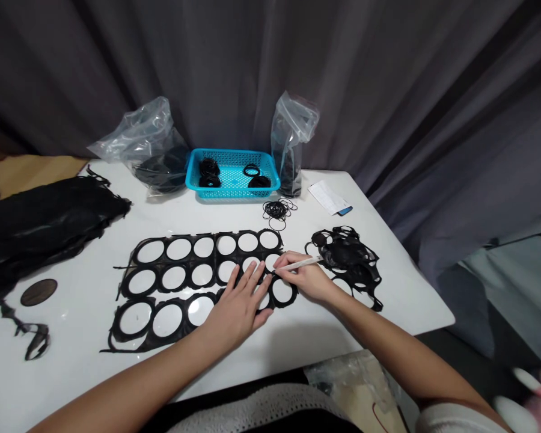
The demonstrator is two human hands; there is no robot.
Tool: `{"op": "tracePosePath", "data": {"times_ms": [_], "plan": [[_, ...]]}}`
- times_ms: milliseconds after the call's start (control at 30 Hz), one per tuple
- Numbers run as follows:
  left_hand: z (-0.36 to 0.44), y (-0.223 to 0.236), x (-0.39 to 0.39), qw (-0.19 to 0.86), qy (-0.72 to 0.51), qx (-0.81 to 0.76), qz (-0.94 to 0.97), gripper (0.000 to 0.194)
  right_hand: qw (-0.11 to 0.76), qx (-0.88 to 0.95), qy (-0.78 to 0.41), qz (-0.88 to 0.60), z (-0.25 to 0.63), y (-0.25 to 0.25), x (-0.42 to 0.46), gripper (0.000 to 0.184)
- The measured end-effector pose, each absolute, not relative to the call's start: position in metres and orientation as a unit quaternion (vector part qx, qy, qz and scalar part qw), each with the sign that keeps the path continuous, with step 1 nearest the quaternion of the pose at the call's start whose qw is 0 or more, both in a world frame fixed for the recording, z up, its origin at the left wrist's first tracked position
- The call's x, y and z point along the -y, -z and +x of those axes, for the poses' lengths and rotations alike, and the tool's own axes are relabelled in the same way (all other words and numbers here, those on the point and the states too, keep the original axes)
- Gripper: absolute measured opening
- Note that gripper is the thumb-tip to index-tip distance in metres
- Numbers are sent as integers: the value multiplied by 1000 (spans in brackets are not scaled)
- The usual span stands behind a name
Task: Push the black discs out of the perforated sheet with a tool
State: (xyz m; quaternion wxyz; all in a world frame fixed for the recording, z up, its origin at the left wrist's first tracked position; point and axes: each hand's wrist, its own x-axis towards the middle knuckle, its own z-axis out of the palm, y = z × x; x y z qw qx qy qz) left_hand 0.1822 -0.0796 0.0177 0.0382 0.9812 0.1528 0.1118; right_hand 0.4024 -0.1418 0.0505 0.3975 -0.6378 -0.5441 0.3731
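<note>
The black sheet with round holes (215, 258) lies flat on the white table (401, 300), set back from its near edge. A bare strip runs between the two, and the table's right corner has more open surface. Room is tighter beside the right hand (309, 279) — the tangled black scraps (348, 255) lie just beyond its wrist. Behind the sheet are the loose thin rings (277, 210) and the blue basket (232, 192); the black pile (40, 222) takes up the table's left side.

The left hand (241, 307) lies palm down over the sheet's lower right part, fingers spread and extended away from the person, gripping nothing, with the thumb pointing right. The right hand comes in from the right, its fingers closed around a slim pale tool (304, 263) — held like a pen, tip low at the sheet's right side, near the left fingertips.
</note>
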Motion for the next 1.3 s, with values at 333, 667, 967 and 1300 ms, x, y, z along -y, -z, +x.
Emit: {"op": "tracePosePath", "data": {"times_ms": [333,667,967,1300], "plan": [[183,-21,79,40,-91,-151,984,65,315,667,-165,-655,402,-45,138,15],[180,-19,77,50,-127,-141,981,57,450,532,-320,-642,421,-60,136,20],[191,-34,50,145,-114,-133,974,52,422,529,-357,-644,402,-49,179,19],[197,-22,44,30,-119,-128,984,55,524,388,-454,-607,412,-51,179,24]]}}
